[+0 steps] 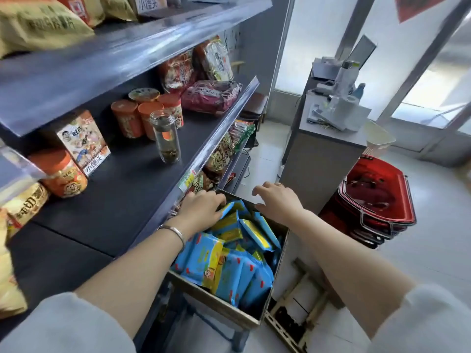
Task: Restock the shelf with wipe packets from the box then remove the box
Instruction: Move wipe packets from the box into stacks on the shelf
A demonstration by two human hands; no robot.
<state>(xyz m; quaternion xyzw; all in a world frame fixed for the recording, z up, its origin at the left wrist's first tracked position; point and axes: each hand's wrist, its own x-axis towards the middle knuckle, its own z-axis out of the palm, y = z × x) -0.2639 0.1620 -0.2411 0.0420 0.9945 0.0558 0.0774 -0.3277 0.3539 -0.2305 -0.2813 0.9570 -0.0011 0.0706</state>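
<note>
- As both hands reach over the far end of the box (216, 303), the step in hand looks like the first one: taking packets (229, 271) out for the shelf (122, 179)
- The left hand (201, 210), with a bracelet (173, 231) on its wrist, lies on the packets at the far left corner of the box, fingers bent down onto a blue-and-yellow one; whether it has really gripped that packet cannot be told
- The right hand (279, 202) hovers just beside it, over the far rim of the box, fingers loosely spread and holding nothing
- The packets lie under both hands and nearer than them, heaped loosely and filling the box close to its rim, so I judge that restocking has hardly begun and removing the box is far off
- The shelf runs to the left of the left hand, its front edge just beside the box; there is bare board beside the left forearm, with a bottle (165, 138) and jars (150, 115) beyond it
- The next move, as I judge it, calls for a firm pinch on one packet or a small stack, a lift clear of the rim, and a swing left over the shelf's front lip without knocking the bottle
- The packets look soft and slick, so a loose handful may slide apart
- Red baskets (377, 200) stand well apart, to the right of the right hand
</note>
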